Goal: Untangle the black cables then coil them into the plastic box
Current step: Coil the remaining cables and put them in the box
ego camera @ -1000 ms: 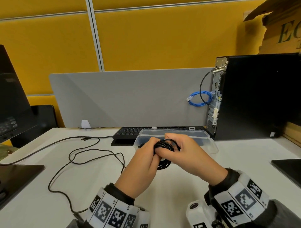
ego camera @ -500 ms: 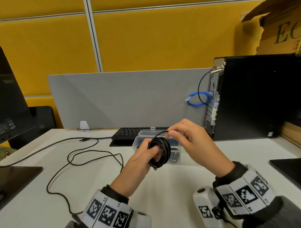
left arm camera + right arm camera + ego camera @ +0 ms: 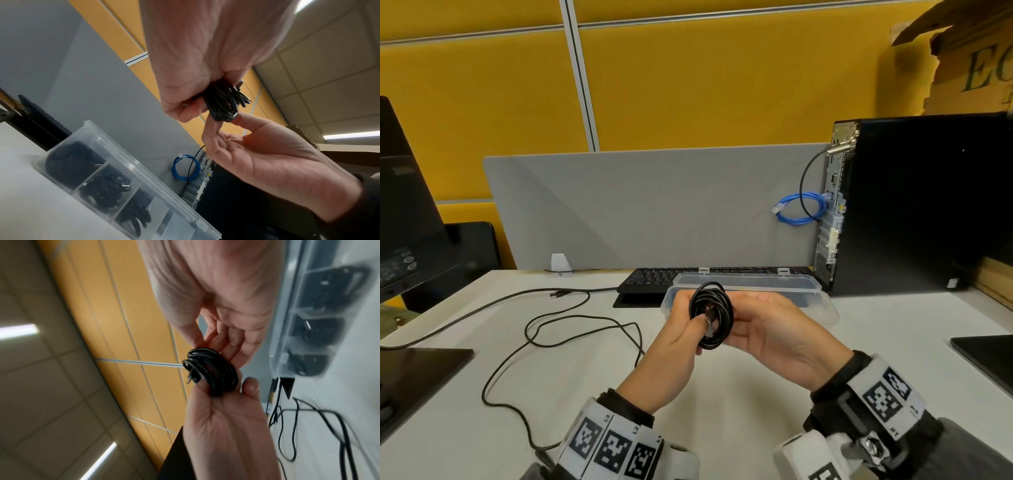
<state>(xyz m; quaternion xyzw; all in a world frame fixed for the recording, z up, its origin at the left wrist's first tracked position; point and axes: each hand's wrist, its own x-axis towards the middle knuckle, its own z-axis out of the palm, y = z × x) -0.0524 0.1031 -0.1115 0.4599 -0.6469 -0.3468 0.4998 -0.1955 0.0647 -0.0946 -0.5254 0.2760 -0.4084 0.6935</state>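
Above the white desk (image 3: 722,394), the left hand (image 3: 671,346) pinches a coiled black cable (image 3: 711,314) between thumb and fingers, while the right hand (image 3: 774,337) lies palm up beside it, fingers loosely extended and touching the coil. Left of them a loose black cable (image 3: 571,330) sprawls. Just behind stands the clear plastic box (image 3: 815,299), other coils in its compartments, then a keyboard (image 3: 650,279).
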